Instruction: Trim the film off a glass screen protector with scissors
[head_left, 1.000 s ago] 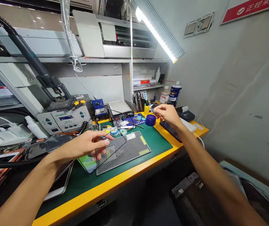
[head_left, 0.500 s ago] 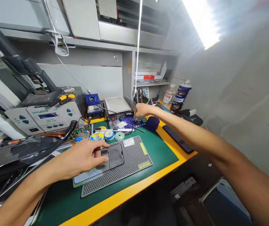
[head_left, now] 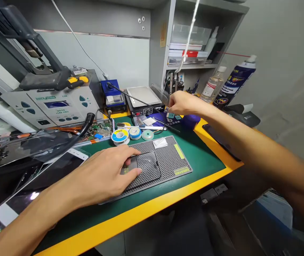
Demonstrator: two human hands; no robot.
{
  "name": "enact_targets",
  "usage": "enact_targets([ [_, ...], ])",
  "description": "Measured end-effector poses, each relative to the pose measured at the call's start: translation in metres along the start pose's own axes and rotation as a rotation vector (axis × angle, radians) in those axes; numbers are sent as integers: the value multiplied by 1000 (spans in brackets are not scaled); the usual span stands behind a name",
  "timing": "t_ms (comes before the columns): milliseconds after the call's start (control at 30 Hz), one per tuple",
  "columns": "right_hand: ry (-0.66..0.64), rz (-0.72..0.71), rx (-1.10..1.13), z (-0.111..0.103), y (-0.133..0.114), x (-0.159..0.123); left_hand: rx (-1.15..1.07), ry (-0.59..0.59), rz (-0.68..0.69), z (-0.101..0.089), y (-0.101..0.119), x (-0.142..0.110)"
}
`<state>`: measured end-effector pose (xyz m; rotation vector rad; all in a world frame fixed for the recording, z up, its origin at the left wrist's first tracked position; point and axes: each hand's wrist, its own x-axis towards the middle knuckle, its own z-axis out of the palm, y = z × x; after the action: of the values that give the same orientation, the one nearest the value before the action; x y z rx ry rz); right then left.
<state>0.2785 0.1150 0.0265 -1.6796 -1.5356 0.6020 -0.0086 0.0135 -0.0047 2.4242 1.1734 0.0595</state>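
My left hand (head_left: 106, 177) lies on a clear glass panel (head_left: 148, 166), thumb along its top edge and fingers over its left side. The panel sits on a grey dotted silicone mat (head_left: 173, 163), which covers part of a green bench mat (head_left: 207, 167). My right hand (head_left: 185, 105) reaches across the far side of the bench, slightly blurred. Its fingertips are close to small items on a dark blue card (head_left: 172, 121). Just below that hand is a blue jar (head_left: 190, 121), partly hidden by my wrist.
A soldering station (head_left: 61, 106) and a blue iron unit (head_left: 112, 94) stand at the back left, beside a heating plate (head_left: 144, 97). Solder spools (head_left: 120, 136) lie behind the mat. A dark phone (head_left: 221, 142) lies at the right, and a large phone (head_left: 42, 181) lies at the lower left.
My left hand has come down from above the mat onto the clear panel. My right hand has moved back over the blue jar, and the view has tilted downward.
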Motion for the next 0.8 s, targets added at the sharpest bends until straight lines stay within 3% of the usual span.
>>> enact_targets([
  [133, -144, -76, -80, -21, -13, -50, 136, 88, 60, 9, -9, -8],
  [267, -415, -178, 99, 2, -5, -93, 263, 186, 128, 16, -16, -13],
  [367, -455, -211, 101, 30, 9, -106, 378, 297, 185, 21, -15, -14],
  [467, -496, -216, 63, 45, 19, -109, 459, 419, 249, 30, -12, -15],
  [700, -451, -251, -1, 41, 21, -115, 357, 610, 432, 62, -12, -16],
  [800, -464, -298, -45, 41, 17, -116, 334, 606, 428, 69, -15, -18],
])
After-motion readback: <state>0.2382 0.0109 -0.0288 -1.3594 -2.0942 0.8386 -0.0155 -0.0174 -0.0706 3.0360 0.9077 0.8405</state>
